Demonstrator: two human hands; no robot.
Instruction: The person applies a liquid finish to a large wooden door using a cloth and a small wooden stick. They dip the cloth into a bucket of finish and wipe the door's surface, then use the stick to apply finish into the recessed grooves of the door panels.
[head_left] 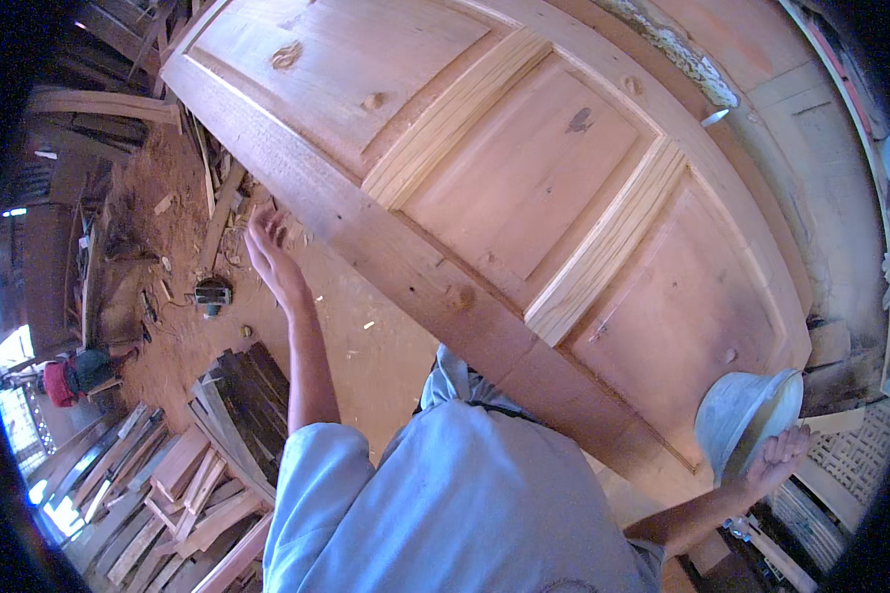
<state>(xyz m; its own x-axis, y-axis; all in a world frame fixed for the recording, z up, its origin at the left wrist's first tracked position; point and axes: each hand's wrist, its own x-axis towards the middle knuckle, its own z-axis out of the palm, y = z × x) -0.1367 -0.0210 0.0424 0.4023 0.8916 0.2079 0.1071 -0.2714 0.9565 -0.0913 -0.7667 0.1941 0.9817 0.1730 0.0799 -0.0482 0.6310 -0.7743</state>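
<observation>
A large panelled wooden door point(445, 267) stretches across in front of me, with raised panels and two paler cross rails. My left hand point(275, 252) is beside the door's near edge at the left, its fingers slightly bent and apart with nothing seen in them. At the door's right end is a deep grey-white bowl point(727, 420), wide at the rim and tilted in view. My right hand point(779, 460) is closed at the bowl's rim, fingers curled; what lies under the fingers is partly hidden.
Stacked boards and offcuts point(193, 504) lie at lower left. A small power tool point(213, 292) rests on the dusty floor among wood scraps. Further left is a person in red point(59, 383). A woven panel point(853, 447) and more timber stand at the right.
</observation>
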